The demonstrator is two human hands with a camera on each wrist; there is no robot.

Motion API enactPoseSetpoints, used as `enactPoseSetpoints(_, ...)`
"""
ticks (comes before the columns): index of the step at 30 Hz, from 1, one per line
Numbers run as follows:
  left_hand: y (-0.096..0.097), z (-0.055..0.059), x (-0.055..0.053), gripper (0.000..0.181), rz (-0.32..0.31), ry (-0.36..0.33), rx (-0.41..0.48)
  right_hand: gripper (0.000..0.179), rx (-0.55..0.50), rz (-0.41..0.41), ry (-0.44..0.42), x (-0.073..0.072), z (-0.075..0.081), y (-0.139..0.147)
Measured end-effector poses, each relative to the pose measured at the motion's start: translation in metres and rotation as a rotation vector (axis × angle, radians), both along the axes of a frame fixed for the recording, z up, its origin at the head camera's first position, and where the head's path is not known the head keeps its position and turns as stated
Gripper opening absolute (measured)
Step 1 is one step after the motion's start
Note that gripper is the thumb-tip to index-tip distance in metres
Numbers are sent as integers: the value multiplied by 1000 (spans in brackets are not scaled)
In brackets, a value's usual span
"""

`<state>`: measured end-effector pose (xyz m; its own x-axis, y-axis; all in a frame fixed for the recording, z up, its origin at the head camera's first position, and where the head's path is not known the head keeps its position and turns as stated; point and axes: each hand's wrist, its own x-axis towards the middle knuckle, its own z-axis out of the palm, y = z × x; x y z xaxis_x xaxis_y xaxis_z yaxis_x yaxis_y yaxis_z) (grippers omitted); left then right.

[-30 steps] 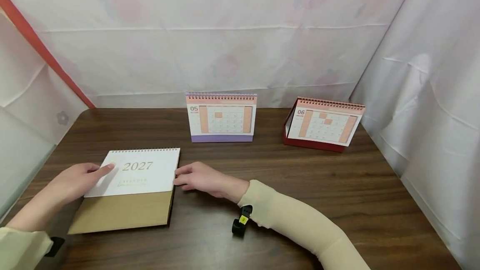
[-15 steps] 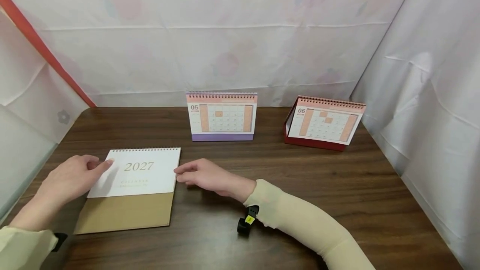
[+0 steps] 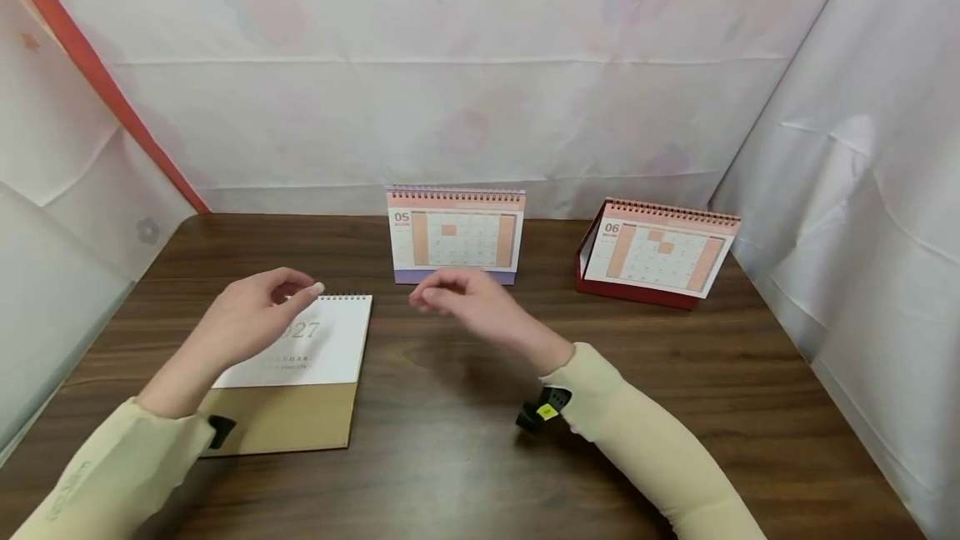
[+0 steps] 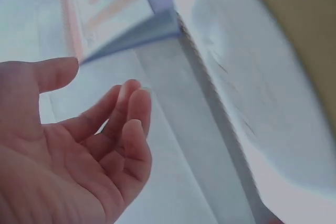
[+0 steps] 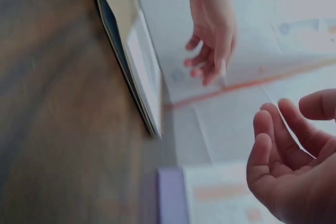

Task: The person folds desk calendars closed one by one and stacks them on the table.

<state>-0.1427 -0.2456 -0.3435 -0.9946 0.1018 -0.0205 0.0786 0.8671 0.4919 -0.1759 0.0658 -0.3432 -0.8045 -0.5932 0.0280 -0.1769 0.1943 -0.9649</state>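
My left hand (image 3: 251, 315) hovers over the gold desk calendar (image 3: 330, 357), covering part of its white "2027" cover. Its fingers are loosely bent, and the left wrist view shows nothing in the palm (image 4: 63, 166). My right hand (image 3: 480, 302) is raised at the lower edge of the purple desk calendar (image 3: 465, 232), which reads "05". In the right wrist view the fingers (image 5: 261, 153) are half curled around air. The gold calendar stands as a low tent in that view, spiral binding along its far edge.
A red desk calendar (image 3: 660, 248) reading "06" stands at the back right, turned slightly. The brown wooden table (image 3: 600, 473) is bordered by a white floral cloth (image 3: 450, 107) behind and by cloth at both sides. A black wrist camera (image 3: 536, 415) hangs under the right cuff.
Both hands have left the edges of the gold calendar and lifted. The left moved right and up over its cover; the right moved right and back towards the purple calendar. The view shifted slightly.
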Motion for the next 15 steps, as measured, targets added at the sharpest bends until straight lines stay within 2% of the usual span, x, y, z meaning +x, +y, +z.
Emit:
enactPoseSetpoints(7,33,15,-18,63,-20,48,126,16,151,-247,415,-19,7,46)
enactPoseSetpoints(11,50,22,-33,71,-4,45,227,15,141,-364,484,-31,11,69)
enactPoseSetpoints(15,70,24,-49,77,19,42,341,18,93,-482,475,-46,14,90)
